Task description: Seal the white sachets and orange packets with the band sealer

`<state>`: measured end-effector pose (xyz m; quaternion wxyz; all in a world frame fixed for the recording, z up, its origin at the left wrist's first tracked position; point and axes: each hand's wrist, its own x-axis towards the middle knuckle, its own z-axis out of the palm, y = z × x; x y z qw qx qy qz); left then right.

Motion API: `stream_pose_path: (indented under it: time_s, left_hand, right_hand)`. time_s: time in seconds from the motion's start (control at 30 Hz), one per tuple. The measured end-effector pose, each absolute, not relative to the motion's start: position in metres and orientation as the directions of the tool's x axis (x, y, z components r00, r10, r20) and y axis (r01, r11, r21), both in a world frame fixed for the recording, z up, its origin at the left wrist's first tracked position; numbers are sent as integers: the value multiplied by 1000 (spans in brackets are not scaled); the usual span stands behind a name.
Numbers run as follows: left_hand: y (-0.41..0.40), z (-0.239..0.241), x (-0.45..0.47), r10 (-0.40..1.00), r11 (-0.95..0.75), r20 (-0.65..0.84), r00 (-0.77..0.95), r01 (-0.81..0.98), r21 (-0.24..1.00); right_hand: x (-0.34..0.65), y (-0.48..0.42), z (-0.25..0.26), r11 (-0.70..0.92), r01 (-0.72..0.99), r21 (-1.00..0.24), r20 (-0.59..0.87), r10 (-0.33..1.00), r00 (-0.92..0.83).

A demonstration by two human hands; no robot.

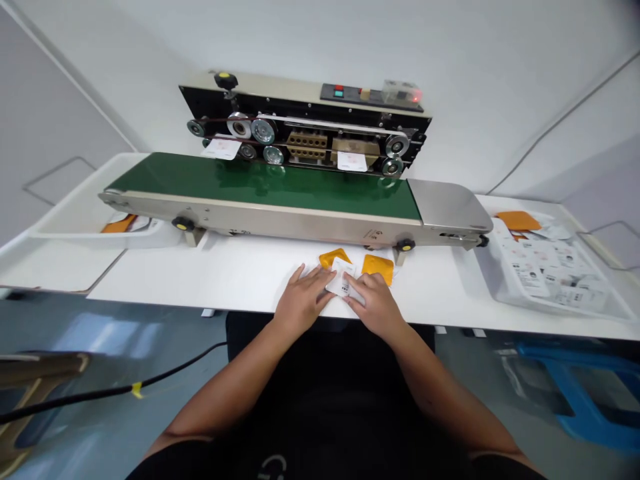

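1. Two bare hands work at the front edge of the bench [165, 277], near its middle: the left hand [303, 301] and the right hand [374, 305].
2. Both hands are half open, their fingers spread and resting on a white printed packet [341, 279] from either side; how firmly they grip it, I cannot tell.
3. That packet lies flat on the bench, between the hands.
4. An orange sachet [334, 257] touches the packet's upper left side, and a second orange sachet [377, 269] lies just beside its right side.
5. Behind them, along the bench's rear, stands a band sealer [305, 133] with a green conveyor belt [250, 181]. A white slip [221, 147] and another white slip [352, 161] sit at the sealer's front, beyond the belt.
6. At the bench's right end, a plastic tray [493, 280] holds printed packets [555, 267] and an orange pouch [518, 220].
7. Toward the left end, a white tray [75, 223] holds an orange-and-white packet [123, 225].
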<state>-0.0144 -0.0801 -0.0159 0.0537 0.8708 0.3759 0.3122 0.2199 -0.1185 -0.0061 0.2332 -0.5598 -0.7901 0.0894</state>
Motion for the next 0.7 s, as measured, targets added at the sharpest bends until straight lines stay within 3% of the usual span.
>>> stream_pose_path:
  time_s: [0.17,0.27,0.47,0.57,0.7]
  left_hand:
    - [-79,-23,-19,535,-832,674,510,457,314]
    - [-81,-21,-23,506,-857,683,526,392,334]
    - [-83,-15,-28,367,-929,646,669,238,282]
    - [-83,-12,-27,378,-922,598,707,229,312]
    - [-85,-8,-24,462,-885,620,635,277,375]
  right_hand:
    - [215,-121,-6,311,893,-326,310,928,-210]
    - [213,-123,-7,230,928,-291,356,927,-118]
    - [210,-124,-8,198,916,-348,340,938,-74]
    - [207,-123,-2,221,924,-312,319,940,-118]
    - [203,-116,8,303,909,-286,243,941,-237]
